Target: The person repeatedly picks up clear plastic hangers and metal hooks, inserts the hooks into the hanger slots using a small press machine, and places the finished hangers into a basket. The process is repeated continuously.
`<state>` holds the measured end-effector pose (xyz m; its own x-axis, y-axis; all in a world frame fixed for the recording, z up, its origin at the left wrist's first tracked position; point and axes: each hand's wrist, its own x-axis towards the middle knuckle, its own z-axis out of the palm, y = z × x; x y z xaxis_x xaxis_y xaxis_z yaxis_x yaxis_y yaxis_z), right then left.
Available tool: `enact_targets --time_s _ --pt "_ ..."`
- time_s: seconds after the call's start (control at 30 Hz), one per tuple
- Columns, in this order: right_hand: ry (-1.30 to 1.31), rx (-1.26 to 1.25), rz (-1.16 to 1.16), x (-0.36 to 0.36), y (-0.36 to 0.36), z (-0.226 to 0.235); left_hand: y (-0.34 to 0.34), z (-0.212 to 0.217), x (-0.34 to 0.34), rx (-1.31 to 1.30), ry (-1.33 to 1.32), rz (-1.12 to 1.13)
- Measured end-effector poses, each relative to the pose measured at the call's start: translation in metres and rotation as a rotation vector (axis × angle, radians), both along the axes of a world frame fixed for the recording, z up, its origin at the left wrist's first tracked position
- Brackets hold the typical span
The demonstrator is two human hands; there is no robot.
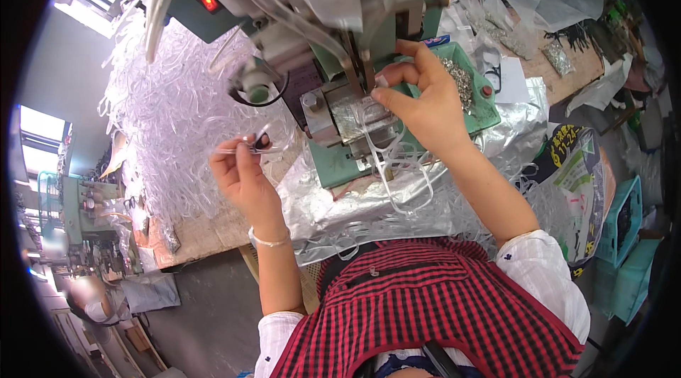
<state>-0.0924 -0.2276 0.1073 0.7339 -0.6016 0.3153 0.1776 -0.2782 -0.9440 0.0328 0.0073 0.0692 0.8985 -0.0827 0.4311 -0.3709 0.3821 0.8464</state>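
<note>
My right hand (433,101) is at the green bench press (333,167), thumb and index finger pinched at the press head just above its metal block (355,117). Between those fingertips is the end of a clear plastic strap (386,168), whose loops hang over the front of the press. Off to the left, my left hand (245,176) is closed, thumb against fingers, on another clear plastic strap (280,145). Something small and dark shows at its fingertips, too small to name.
A huge heap of clear straps (177,122) covers the bench's left side. Right of the press sits a green tray (488,117) holding small metal parts (460,83). Silver sheeting (312,204) lies along the front. Teal crates (631,278) stand at the far right.
</note>
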Motion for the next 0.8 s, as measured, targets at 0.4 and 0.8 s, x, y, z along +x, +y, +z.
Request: enact_targets --time_s 0.4,0.8 --pt "-0.083 0.542 0.288 -0.010 0.012 0.022 -0.040 0.094 -0.019 0.020 -0.446 -0.141" --pt "0.324 -0.882 -0.436 -0.052 -0.091 -0.106 -0.059 0.037 -0.047 0.562 -1.317 -0.194"
